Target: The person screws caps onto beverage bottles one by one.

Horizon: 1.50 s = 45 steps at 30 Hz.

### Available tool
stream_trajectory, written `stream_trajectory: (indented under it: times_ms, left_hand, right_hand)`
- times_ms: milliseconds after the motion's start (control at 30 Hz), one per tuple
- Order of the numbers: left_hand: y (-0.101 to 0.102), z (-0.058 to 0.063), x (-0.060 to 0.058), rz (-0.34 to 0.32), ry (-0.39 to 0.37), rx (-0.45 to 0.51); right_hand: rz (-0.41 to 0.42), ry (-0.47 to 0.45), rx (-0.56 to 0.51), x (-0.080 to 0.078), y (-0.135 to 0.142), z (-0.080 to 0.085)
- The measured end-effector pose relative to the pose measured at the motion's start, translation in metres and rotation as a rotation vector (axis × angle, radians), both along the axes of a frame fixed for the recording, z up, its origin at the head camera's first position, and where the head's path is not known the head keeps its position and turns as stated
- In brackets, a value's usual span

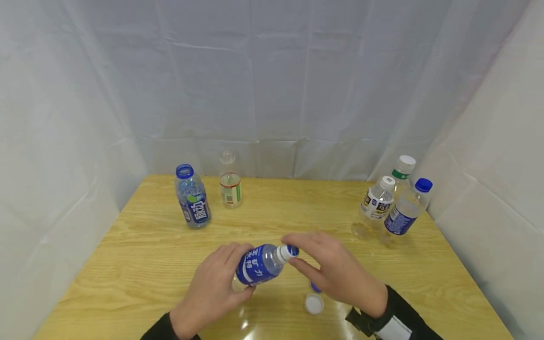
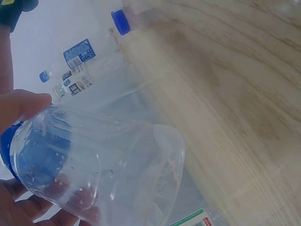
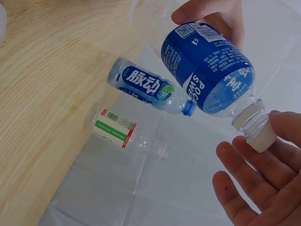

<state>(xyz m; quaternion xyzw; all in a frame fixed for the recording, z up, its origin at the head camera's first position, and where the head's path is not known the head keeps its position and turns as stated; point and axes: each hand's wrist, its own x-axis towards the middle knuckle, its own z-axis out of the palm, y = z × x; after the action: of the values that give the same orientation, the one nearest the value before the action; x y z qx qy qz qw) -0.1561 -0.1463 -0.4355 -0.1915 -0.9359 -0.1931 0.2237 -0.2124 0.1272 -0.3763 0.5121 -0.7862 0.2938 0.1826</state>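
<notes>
My left hand grips a clear plastic bottle with a blue label, around its body. The bottle tilts, with its neck up toward the right. At the neck, my right hand pinches the white bottle cap between thumb and fingers. Some of the neck's thread shows below the cap in the right wrist view. Water drops cling inside the bottle's lower part in the left wrist view. Under my right hand, a loose white cap and a partly hidden blue cap lie on the table.
Back left on the wooden table stand an uncapped blue-tinted bottle and a clear bottle with a green-and-white label. At the right stand a white-capped bottle, a green-banded bottle and a blue-capped bottle. Pale sheeting surrounds the table.
</notes>
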Motion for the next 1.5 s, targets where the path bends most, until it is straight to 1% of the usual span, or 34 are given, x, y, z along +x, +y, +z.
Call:
stream_trajectory:
  times_ms: [200,267,433,633,733,867,1033,1100,1167,1233,1367,1433,1500]
  left_hand:
    - [0.0,0.0,0.001,0.008,-0.019,-0.007]
    - [0.0,-0.001,0.001,0.007,-0.02,-0.009]
    - [0.001,0.0,0.001,-0.005,-0.009,-0.014]
    - [0.003,0.0,0.0,-0.016,0.021,-0.04]
    - [0.005,0.001,0.0,-0.02,0.029,-0.058]
    - [0.008,0.002,0.0,-0.021,0.014,-0.07]
    - [0.009,0.004,0.0,-0.008,-0.013,-0.067]
    - [0.009,0.004,0.0,-0.006,-0.017,-0.061]
    - [0.009,0.004,0.0,-0.003,-0.02,-0.057]
    - [0.009,0.003,0.001,-0.002,-0.024,-0.054]
    - [0.008,0.002,0.001,0.006,-0.037,-0.055]
    - [0.008,0.001,0.001,0.006,-0.042,-0.055]
    - [0.008,0.001,0.0,0.007,-0.044,-0.058]
  right_hand:
    - [-0.055,-0.077,0.057,0.003,0.002,-0.001]
    - [-0.058,-0.082,0.058,0.002,0.003,-0.002]
    - [-0.071,-0.031,0.051,0.001,0.002,-0.002]
    - [-0.131,0.029,0.076,0.001,0.001,-0.002]
    - [-0.16,0.082,0.084,0.001,0.0,-0.003]
    - [-0.195,0.136,0.081,-0.001,0.0,-0.007]
    - [-0.216,0.141,0.091,-0.002,0.002,-0.008]
    - [-0.212,0.149,0.097,-0.003,0.004,-0.008]
    - [-0.189,0.151,0.108,-0.004,0.008,-0.006]
    - [-0.154,0.135,0.129,-0.004,0.012,-0.004]
    - [-0.069,0.071,0.18,-0.003,0.018,0.001]
    - [-0.046,0.066,0.193,-0.002,0.018,0.002]
    - [-0.04,0.074,0.199,-0.001,0.017,0.002]
